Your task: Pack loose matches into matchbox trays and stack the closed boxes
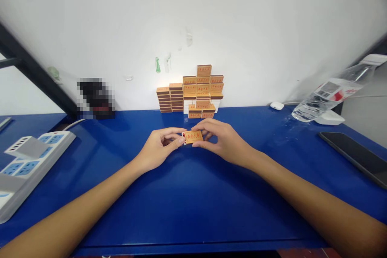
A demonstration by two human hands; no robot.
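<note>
matchbox (193,136) flat, long axis left-right, label up | my left hand (157,150) pinches its left end | my right hand (222,141) grips its right end

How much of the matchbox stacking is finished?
Done: many matchboxes stand stacked against the wall, a neat pile on the left, a taller build beside it. In hand: one matchbox, held above the blue table by left hand and right hand. It is not yet on the stack.
</note>
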